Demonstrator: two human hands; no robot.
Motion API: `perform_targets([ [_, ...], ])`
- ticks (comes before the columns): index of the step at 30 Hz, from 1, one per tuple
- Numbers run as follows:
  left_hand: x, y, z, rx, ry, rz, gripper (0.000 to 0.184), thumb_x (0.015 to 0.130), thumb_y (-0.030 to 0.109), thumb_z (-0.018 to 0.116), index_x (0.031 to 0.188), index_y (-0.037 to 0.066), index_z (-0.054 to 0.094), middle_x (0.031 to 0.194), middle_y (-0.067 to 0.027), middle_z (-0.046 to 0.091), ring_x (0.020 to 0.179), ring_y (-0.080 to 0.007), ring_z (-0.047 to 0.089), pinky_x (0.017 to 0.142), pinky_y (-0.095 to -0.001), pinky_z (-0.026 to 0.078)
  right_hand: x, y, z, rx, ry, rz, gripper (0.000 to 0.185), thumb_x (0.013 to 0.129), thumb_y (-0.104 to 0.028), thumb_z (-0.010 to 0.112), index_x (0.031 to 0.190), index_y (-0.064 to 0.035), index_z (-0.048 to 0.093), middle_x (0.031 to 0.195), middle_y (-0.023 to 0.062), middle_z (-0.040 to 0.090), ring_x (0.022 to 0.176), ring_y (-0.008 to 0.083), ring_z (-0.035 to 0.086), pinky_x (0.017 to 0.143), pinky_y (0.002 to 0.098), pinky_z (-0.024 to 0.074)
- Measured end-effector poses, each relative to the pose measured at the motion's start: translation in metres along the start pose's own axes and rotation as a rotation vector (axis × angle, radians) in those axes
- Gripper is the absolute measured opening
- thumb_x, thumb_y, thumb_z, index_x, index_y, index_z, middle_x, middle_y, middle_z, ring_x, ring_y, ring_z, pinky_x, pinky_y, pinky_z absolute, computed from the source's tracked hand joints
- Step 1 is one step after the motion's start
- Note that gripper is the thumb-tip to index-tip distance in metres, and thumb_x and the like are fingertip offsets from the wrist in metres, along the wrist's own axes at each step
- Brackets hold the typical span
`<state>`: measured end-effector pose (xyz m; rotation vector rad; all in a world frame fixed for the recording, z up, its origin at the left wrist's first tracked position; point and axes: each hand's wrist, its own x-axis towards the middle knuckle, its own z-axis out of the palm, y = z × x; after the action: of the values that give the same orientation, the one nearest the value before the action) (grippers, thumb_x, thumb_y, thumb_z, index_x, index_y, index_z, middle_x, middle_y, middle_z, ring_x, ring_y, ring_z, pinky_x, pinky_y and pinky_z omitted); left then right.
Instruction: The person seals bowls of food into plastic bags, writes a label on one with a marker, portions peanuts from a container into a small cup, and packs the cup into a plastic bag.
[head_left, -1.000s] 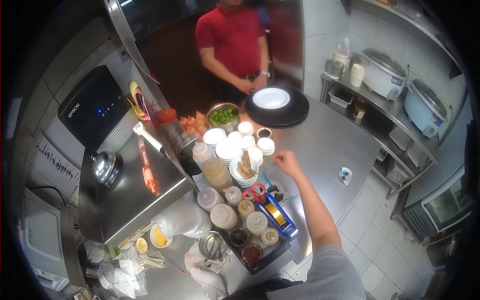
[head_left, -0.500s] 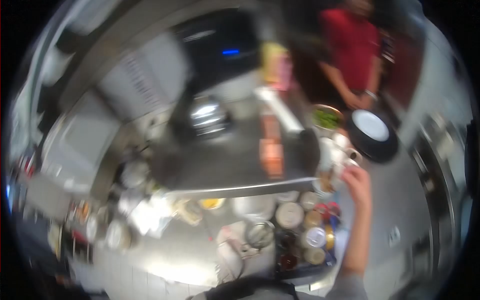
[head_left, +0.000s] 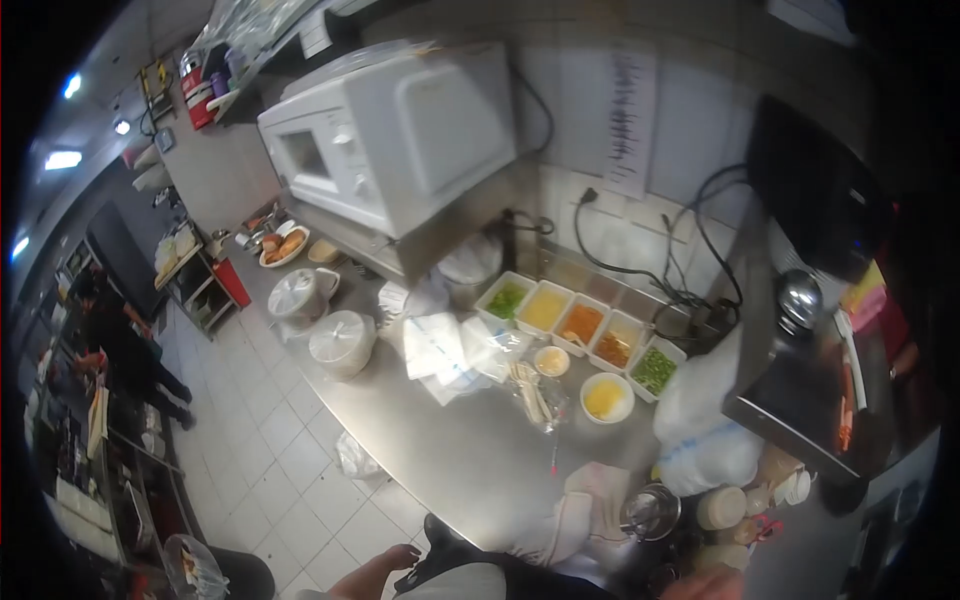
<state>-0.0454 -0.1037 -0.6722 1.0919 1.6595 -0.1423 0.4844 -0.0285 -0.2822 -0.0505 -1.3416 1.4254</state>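
Note:
My left hand is low in the view, beside my dark apron and left of the steel counter's edge. Its fingers are loosely bent, with nothing visible in them. A blurred skin-coloured patch, my right hand or forearm, shows at the bottom edge near the sauce bottles; its fingers cannot be made out. Close by are a steel pot, a cloth and red-handled scissors. Farther back stand a white bowl of yellow food and several trays of chopped toppings.
A microwave sits on a raised shelf. Bagged round containers and white packets lie on the counter. A bell stands on the right shelf. A co-worker in dark clothes is across the tiled aisle at left.
The view has swung left, bringing the microwave, toppings and aisle into sight. The person in red has nearly left the view. My right hand is no longer by the white cups; my left hand now shows.

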Motion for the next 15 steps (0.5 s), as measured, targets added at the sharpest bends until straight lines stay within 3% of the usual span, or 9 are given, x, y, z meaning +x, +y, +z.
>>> perform_targets([
  [2,0.006,-0.010,-0.006,-0.018,-0.008,0.007,0.035,0.079,0.029,0.060,0.109,0.010,0.063,0.090,-0.0113,0.068,0.078,-0.0205,0.067,0.070,-0.0307,0.053,0.037,0.028,0.054,-0.164,0.357,0.124,0.030,0.079,-0.021,0.067,0.067,0.0060,0.062,0.067,0.0201,0.062,0.060,0.0265,0.060,0.053,0.0384,0.0456],
  [4,0.024,-0.020,-0.019,-0.026,-0.009,0.018,0.039,0.078,0.034,0.058,0.109,0.010,0.063,0.093,-0.0116,0.067,0.080,-0.0227,0.066,0.073,-0.0330,0.052,0.054,0.071,0.019,-0.169,-0.075,0.336,0.030,0.079,-0.022,0.068,0.092,0.0042,0.062,0.082,0.0187,0.063,0.069,0.0258,0.062,0.060,0.0373,0.0480],
  [6,0.048,-0.054,-0.026,0.031,0.014,-0.001,0.041,0.078,0.039,0.057,0.109,0.013,0.064,0.099,-0.0123,0.066,0.088,-0.0258,0.064,0.080,-0.0354,0.050,0.122,0.116,0.015,-0.234,-0.531,0.482,0.025,0.082,-0.014,0.066,0.103,-0.0018,0.061,0.089,0.0132,0.064,0.076,0.0237,0.063,0.072,0.0342,0.0498],
  [8,0.071,-0.086,-0.048,0.196,0.066,0.306,0.042,0.077,0.041,0.056,0.109,0.014,0.064,0.101,-0.0117,0.065,0.094,-0.0275,0.062,0.084,-0.0364,0.048,0.178,0.161,0.036,-0.340,-0.571,0.662,0.023,0.087,-0.008,0.058,0.109,-0.0029,0.062,0.101,0.0117,0.065,0.093,0.0187,0.062,0.082,0.0303,0.0470],
  [12,0.067,-0.118,-0.119,0.014,0.112,0.088,0.030,0.080,0.030,0.062,0.105,0.014,0.066,0.101,-0.0101,0.066,0.092,-0.0238,0.063,0.083,-0.0316,0.049,0.285,0.309,0.055,-0.686,-0.557,0.797,0.030,0.087,-0.022,0.059,0.112,-0.0059,0.061,0.104,0.0115,0.064,0.098,0.0222,0.060,0.087,0.0317,0.0451],
  [14,0.078,-0.162,-0.147,-0.218,0.203,0.032,0.028,0.079,0.027,0.062,0.103,0.013,0.067,0.101,-0.0082,0.066,0.090,-0.0234,0.063,0.082,-0.0319,0.049,0.334,0.398,0.036,-0.996,-0.531,0.616,0.032,0.084,-0.026,0.061,0.109,-0.0053,0.061,0.098,0.0137,0.065,0.091,0.0244,0.061,0.081,0.0323,0.0469],
  [15,0.088,-0.188,-0.162,0.130,0.257,0.208,0.026,0.079,0.025,0.061,0.101,0.013,0.067,0.099,-0.0082,0.067,0.090,-0.0232,0.063,0.082,-0.0320,0.049,0.363,0.432,0.036,-1.192,-0.443,0.699,0.032,0.081,-0.022,0.060,0.107,-0.0032,0.061,0.101,0.0174,0.063,0.094,0.0291,0.060,0.084,0.0362,0.0464],
])
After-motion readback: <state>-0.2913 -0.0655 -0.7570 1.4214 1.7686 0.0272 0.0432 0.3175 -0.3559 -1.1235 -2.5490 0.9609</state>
